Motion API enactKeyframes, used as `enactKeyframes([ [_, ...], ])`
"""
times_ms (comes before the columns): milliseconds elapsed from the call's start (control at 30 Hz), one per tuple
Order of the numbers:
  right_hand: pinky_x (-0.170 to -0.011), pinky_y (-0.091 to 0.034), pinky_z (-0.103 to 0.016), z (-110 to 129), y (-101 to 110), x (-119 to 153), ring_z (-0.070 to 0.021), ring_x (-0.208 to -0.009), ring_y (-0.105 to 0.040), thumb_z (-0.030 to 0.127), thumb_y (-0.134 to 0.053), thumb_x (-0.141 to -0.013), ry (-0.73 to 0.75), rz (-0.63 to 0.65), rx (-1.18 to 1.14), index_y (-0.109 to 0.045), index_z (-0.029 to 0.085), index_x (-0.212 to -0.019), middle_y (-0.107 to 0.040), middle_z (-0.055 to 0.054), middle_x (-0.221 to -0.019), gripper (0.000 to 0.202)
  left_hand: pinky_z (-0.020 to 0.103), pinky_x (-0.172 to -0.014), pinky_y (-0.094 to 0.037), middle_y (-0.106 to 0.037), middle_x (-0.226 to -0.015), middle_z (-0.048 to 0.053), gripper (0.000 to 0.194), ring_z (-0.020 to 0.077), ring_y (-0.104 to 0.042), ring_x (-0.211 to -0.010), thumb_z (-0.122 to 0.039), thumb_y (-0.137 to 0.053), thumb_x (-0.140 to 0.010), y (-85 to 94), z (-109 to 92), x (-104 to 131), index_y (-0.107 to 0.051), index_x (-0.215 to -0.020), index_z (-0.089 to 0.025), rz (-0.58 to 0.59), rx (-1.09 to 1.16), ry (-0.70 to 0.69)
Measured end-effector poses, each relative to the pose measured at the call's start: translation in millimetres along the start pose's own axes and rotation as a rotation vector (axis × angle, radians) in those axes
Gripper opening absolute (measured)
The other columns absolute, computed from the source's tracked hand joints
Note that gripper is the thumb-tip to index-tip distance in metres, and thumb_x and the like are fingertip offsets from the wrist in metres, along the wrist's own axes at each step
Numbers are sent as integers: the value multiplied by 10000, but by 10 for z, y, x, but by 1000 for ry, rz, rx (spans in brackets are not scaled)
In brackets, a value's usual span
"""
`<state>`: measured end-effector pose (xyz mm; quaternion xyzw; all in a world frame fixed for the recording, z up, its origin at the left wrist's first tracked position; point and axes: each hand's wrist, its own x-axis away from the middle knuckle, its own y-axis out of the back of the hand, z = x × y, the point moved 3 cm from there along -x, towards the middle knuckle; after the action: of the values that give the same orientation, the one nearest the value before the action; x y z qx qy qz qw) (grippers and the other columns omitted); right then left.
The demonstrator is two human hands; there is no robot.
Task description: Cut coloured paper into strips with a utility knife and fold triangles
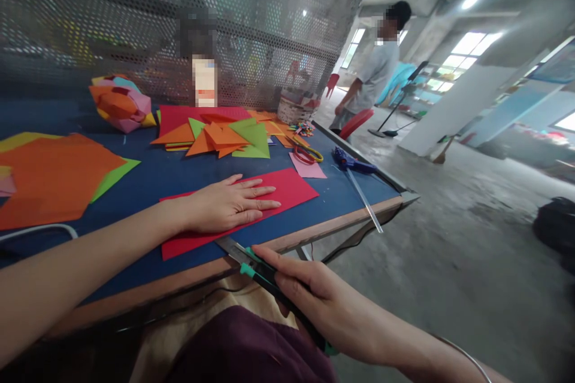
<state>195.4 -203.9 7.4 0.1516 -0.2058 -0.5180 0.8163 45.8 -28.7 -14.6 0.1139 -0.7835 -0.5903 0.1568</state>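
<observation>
My left hand [233,203] lies flat with its fingers spread on a folded sheet of red paper [291,185] near the front of the blue table. My right hand [309,287] is wrapped round the black and green handles of a pair of scissors [265,272] at the table's front edge. The metal blades look closed, and their tip reaches to the red paper's near edge, close below my left palm. Whether the tip touches the paper I cannot tell. Part of the handles is hidden by my fingers.
Orange paper [58,173] lies at left, orange and green pieces [224,137] behind. A folded paper ball [121,105], yellow-and-red scissors [308,152], a pink square [308,166] and a blue glue gun [353,161] with a clear stick surround the work. A person [377,72] stands beyond.
</observation>
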Motion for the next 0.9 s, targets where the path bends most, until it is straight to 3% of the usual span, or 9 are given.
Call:
enactKeyframes([
  [300,-933,-548,-354,24,-38,-38,-203,-985,-676,360,-396,-1097,15,3,11,-499,287,-1552,-753,-21,-1074,472,596,-1278,-50,-197,-1709,-129,464,199,-97,-1615,-545,-261,-1083,-14,12,-7,-284,-1546,-539,-1,-2,6],
  [900,-1028,-511,-373,98,-110,-82,-195,-1033,-664,304,-401,-1095,36,30,3,-517,322,-1536,-731,-2,-1081,456,603,-1274,-46,-201,-1713,-109,463,214,-109,-1613,-543,-279,-1082,-23,18,-8,-291,-1545,-532,-10,11,-5],
])
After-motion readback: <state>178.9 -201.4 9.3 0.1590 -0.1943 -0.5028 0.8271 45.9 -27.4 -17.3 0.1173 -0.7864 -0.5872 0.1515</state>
